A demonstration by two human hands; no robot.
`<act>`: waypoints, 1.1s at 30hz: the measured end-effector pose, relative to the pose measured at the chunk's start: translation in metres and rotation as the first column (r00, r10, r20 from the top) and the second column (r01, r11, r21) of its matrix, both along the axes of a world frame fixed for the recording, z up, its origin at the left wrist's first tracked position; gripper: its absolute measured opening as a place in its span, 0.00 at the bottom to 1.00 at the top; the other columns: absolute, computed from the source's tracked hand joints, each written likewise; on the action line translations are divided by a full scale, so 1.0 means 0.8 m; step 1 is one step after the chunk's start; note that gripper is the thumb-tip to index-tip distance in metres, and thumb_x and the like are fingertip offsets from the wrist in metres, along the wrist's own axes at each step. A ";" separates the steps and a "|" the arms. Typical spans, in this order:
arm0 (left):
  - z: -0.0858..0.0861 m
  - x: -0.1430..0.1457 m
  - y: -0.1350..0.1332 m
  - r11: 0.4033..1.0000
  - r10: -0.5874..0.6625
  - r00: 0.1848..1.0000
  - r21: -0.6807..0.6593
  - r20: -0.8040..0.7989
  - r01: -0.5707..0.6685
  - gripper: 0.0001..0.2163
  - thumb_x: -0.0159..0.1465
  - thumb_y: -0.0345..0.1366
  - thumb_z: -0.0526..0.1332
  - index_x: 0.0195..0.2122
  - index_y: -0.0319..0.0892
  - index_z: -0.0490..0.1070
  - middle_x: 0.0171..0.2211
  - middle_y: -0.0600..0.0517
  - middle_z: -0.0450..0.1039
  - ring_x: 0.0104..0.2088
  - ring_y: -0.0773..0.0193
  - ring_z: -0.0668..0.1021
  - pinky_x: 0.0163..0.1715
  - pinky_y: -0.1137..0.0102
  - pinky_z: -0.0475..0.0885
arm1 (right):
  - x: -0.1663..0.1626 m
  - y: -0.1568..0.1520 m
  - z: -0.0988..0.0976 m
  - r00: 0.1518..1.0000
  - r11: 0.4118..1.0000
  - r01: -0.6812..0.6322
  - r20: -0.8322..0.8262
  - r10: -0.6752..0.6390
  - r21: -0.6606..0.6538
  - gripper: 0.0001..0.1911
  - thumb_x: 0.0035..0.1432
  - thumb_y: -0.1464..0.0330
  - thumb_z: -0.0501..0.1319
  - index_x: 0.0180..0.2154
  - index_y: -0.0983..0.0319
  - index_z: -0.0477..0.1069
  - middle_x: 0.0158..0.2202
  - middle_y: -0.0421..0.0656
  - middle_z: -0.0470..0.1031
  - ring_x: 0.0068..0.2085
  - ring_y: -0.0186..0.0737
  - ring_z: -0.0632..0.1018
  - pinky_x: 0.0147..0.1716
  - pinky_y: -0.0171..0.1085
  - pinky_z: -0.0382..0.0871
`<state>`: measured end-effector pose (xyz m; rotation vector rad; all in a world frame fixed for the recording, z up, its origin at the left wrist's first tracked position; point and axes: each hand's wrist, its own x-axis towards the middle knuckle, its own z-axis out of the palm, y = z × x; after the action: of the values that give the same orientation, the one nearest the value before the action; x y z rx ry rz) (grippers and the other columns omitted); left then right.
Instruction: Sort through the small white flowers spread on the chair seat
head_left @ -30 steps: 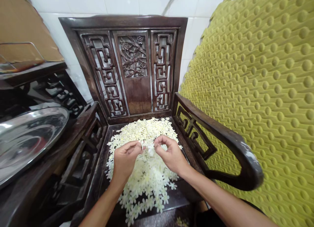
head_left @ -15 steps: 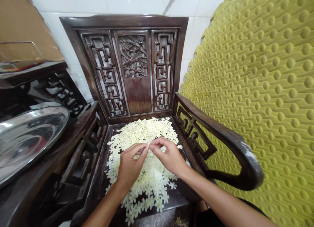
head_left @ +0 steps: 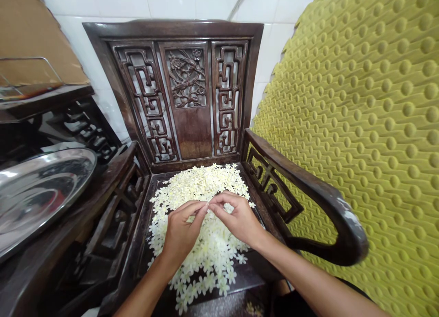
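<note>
Both of my hands hover low over a heap of small cream-white flowers on the seat of a dark carved wooden chair. My left hand and my right hand have their fingers pinched, and their fingertips meet above the heap. Whatever lies between those fingertips is too small to make out. The flowers spread from the chair back toward the seat's front edge, and my hands hide the heap's middle.
A shiny steel basin rests to the left of the chair, past its carved armrest. A yellow-green dimpled mat rises on the right. Cardboard and white wall tiles stand behind.
Over the last second my hands have drawn closer, and their fingertips now meet. The white bit between them has gone from sight. Little differs from half a second ago.
</note>
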<state>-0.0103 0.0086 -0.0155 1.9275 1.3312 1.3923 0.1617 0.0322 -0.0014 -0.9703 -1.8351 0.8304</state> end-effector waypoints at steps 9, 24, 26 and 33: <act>-0.001 0.000 0.000 1.000 -0.008 1.000 0.009 -0.002 0.008 0.06 0.64 0.33 0.61 0.38 0.45 0.79 0.35 0.51 0.80 0.35 0.61 0.80 0.38 0.68 0.74 | -0.001 -0.002 0.007 0.998 0.999 0.019 0.057 -0.022 0.046 0.05 0.61 0.72 0.61 0.34 0.60 0.75 0.29 0.39 0.74 0.33 0.37 0.74 0.37 0.36 0.66; -0.003 0.004 0.001 0.979 -0.029 0.986 -0.195 0.165 0.062 0.08 0.64 0.36 0.62 0.40 0.43 0.80 0.38 0.49 0.81 0.37 0.59 0.81 0.38 0.68 0.77 | 0.000 -0.001 0.001 0.996 0.996 0.066 0.056 -0.070 0.067 0.06 0.56 0.75 0.60 0.30 0.61 0.73 0.27 0.38 0.72 0.32 0.36 0.73 0.35 0.35 0.65; -0.004 0.003 0.000 0.977 0.018 0.982 -0.211 0.185 0.021 0.08 0.63 0.36 0.62 0.40 0.42 0.79 0.39 0.48 0.81 0.38 0.60 0.81 0.40 0.67 0.77 | 0.000 -0.002 0.002 0.995 0.995 0.074 0.059 -0.079 0.070 0.05 0.56 0.75 0.60 0.30 0.61 0.73 0.27 0.38 0.71 0.32 0.36 0.73 0.35 0.35 0.65; 0.003 0.006 -0.004 0.999 -0.006 0.998 -0.051 0.055 0.009 0.04 0.62 0.33 0.62 0.36 0.43 0.76 0.36 0.50 0.77 0.37 0.61 0.78 0.37 0.69 0.75 | 0.000 -0.002 0.001 0.994 0.994 0.084 0.064 -0.089 0.073 0.05 0.57 0.74 0.60 0.30 0.60 0.72 0.27 0.38 0.71 0.31 0.36 0.72 0.35 0.35 0.64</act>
<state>-0.0051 0.0055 -0.0132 1.8462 1.3198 1.3835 0.1613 0.0306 -0.0007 -1.0360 -1.8528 0.6837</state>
